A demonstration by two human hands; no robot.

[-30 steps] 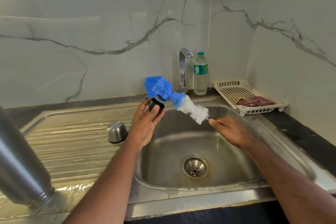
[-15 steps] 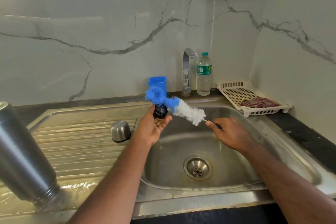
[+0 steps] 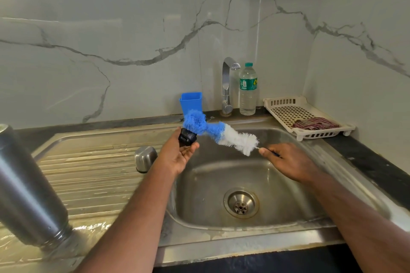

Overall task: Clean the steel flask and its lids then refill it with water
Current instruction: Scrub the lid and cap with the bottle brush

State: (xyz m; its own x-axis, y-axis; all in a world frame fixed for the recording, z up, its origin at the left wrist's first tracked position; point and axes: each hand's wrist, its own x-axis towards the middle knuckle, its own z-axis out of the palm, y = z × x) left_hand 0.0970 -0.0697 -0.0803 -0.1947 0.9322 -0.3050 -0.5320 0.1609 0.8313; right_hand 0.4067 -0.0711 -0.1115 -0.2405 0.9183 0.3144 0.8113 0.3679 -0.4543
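Observation:
My left hand holds a small black inner lid over the sink's left edge. My right hand grips the thin handle of a blue and white bottle brush, whose bent blue tip presses on top of the lid. The steel flask stands upside down at the near left of the draining board. The steel cup lid sits mouth down on the draining board, just left of my left hand.
The sink basin has a drain in the middle. Behind it stand a tap, a plastic water bottle and a blue holder. A cream rack with a red cloth sits back right.
The view has shifted, so everything sits a little lower and further right. The brush's blue tip stays bent on the lid, and both hands have barely moved relative to each other.

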